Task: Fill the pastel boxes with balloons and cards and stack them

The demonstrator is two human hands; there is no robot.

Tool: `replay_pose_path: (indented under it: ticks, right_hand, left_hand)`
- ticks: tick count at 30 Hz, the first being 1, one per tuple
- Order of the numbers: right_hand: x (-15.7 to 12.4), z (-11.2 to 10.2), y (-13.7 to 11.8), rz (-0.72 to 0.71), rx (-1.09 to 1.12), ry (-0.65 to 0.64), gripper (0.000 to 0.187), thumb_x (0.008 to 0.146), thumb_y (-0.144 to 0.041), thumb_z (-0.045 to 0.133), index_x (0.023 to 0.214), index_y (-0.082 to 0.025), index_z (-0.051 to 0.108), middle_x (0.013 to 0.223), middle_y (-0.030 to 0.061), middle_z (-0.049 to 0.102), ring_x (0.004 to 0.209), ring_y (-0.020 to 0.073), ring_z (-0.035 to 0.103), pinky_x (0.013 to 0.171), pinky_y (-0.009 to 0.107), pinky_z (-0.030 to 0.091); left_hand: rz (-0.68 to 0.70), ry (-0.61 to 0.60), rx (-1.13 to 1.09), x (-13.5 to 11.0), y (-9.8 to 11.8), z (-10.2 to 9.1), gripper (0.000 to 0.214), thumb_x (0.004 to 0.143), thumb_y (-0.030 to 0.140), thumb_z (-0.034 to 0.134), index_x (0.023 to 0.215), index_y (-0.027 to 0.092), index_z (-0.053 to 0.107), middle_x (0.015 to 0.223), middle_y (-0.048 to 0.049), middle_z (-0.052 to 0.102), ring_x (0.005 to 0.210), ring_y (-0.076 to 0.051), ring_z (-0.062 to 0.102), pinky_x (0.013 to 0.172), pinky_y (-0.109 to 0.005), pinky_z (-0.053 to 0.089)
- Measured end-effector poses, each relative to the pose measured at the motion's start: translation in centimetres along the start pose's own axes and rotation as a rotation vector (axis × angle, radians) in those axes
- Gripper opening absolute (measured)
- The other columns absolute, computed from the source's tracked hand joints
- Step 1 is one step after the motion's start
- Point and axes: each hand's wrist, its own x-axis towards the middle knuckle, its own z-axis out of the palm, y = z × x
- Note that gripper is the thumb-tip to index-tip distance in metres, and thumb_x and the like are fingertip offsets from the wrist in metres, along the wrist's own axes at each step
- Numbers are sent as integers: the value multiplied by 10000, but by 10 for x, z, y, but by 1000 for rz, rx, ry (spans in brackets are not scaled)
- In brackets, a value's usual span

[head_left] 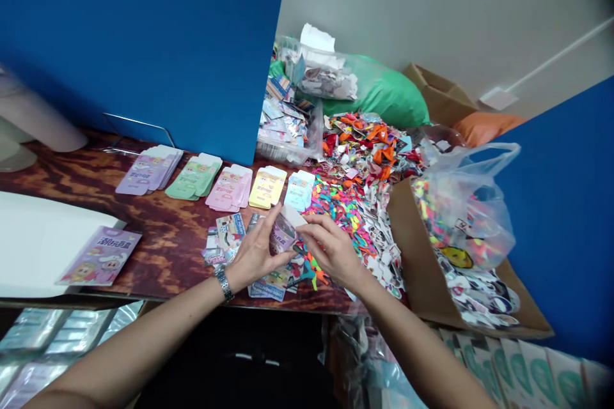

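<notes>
My left hand (256, 252) and my right hand (333, 249) together hold a small lilac paper packet (283, 236) above the wooden table (173, 236), with a white flap (294, 216) standing up at its top. My left wrist wears a metal watch band (224, 284). Printed cards (229, 236) lie just left of the hands. Under my right hand are loose multicoloured plastic pieces (336, 204). Flat stacked packets in lilac (148, 169), green (194, 177), pink (229, 187), yellow (267, 187) and pale blue (299, 190) stand in a row beyond my hands.
A heap of coloured scraps (364, 147) and stickers fills the table's right side, beside a cardboard box (422, 255) holding a plastic bag (463, 204). A blue partition (144, 45) rises behind. A white board (43, 243) lies left, with a lilac packet (98, 255) on it.
</notes>
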Motion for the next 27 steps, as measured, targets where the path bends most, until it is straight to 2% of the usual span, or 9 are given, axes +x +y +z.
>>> replay_pose_path:
  ticks: [4, 8, 10, 14, 17, 19, 23, 27]
  right_hand:
    - [-9, 18, -8, 26, 34, 43, 192, 967, -215, 502, 1077, -208, 659, 972, 87, 653, 902, 183, 639, 790, 308, 538]
    - [-16, 31, -11, 171, 151, 165, 339, 954, -230, 537, 1293, -212, 541, 1074, 82, 680, 898, 170, 664, 806, 301, 555]
    - [-18, 37, -10, 231, 209, 194, 342, 947, -233, 548, 1289, -216, 545, 1093, 78, 683, 877, 163, 674, 776, 285, 564]
    - [-16, 42, -10, 176, 229, 226, 215, 940, -185, 552, 1132, -235, 634, 1010, 47, 695, 883, 159, 671, 778, 282, 560]
    - [-13, 43, -14, 80, 191, 256, 216, 933, -131, 541, 1089, -235, 649, 1008, 56, 685, 963, 168, 651, 858, 312, 540]
    - [-12, 42, -16, 75, 207, 235, 200, 929, -142, 554, 1077, -231, 655, 1035, 65, 678, 997, 174, 642, 885, 325, 532]
    - [-9, 43, -16, 227, 307, 187, 122, 925, -212, 573, 1004, -212, 667, 966, 53, 680, 903, 163, 655, 762, 279, 554]
    - [-6, 45, -13, 374, 337, 172, 132, 894, -210, 588, 990, -200, 677, 915, 43, 672, 807, 152, 659, 656, 242, 552]
  left_hand:
    - [115, -10, 47, -2, 0, -5, 795, 835, 428, 681, 1471, 265, 233, 1345, -138, 523, 1213, -277, 556, 958, -408, 501]
    - [162, -10, 51, -4, -1, -9, 687, 848, 395, 670, 1400, 250, 288, 1237, -127, 558, 1111, -258, 594, 894, -398, 524]
    - [174, -13, 63, -5, -1, -11, 670, 853, 379, 664, 1391, 245, 289, 1239, -132, 557, 1112, -260, 595, 892, -400, 527]
    - [186, -34, 78, -8, 0, -11, 765, 839, 360, 680, 1441, 253, 220, 1306, -145, 538, 1171, -274, 585, 947, -425, 513]
    - [108, -47, 97, -9, 0, -10, 910, 813, 367, 702, 1497, 227, 118, 1398, -182, 483, 1219, -302, 569, 965, -442, 512]
    - [82, -60, 102, -9, 1, -10, 946, 820, 368, 687, 1521, 205, 72, 1464, -196, 424, 1287, -311, 518, 1011, -452, 487]
    - [76, -76, 112, -8, 2, -11, 916, 863, 382, 629, 1544, 202, 44, 1522, -174, 367, 1368, -295, 431, 1082, -442, 431]
    - [74, -73, 160, -9, 2, -9, 939, 879, 424, 597, 1550, 192, -17, 1453, -186, 442, 1299, -304, 488, 1010, -441, 482]
